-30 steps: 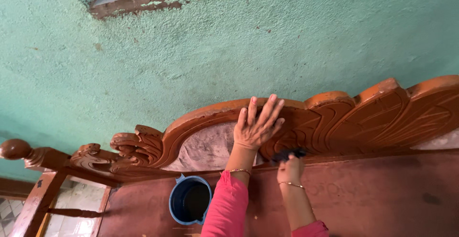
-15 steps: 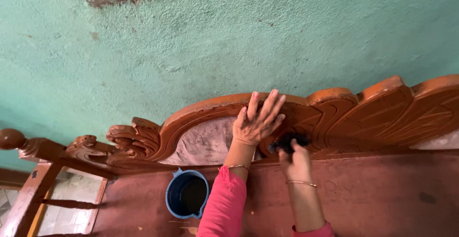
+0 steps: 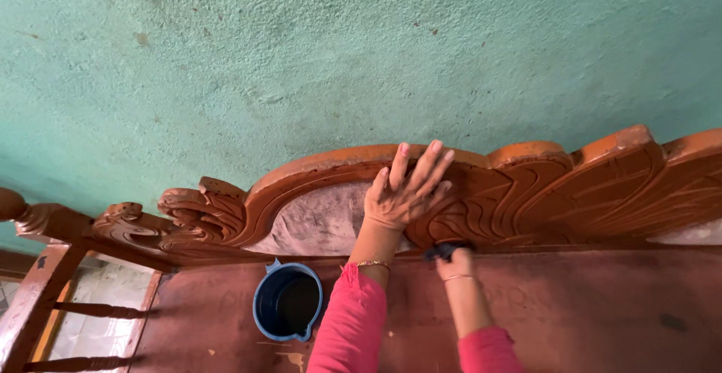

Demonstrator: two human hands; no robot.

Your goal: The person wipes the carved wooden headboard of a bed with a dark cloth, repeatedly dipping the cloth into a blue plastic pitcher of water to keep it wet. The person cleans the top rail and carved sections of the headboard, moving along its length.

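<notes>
I see my right hand (image 3: 454, 262) clenched on a dark cloth (image 3: 444, 250) at the carved orange-brown headboard's (image 3: 571, 192) lower edge. My left hand (image 3: 404, 192) lies flat, fingers spread wide, holding nothing; bare board surface opens rightward.

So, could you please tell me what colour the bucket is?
The bucket is dark blue, seen in the head view, the only one.

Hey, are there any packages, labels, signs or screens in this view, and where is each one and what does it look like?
None in view: no package, label, sign or screen.
What shows instead:
Carved headboard: orange-brown wood against the green wall.
Bucket: round, dark blue, unmarked, on the brown board.
Left hand: flat on the headboard.
Right hand: holds a dark cloth at the carving's base.
</notes>
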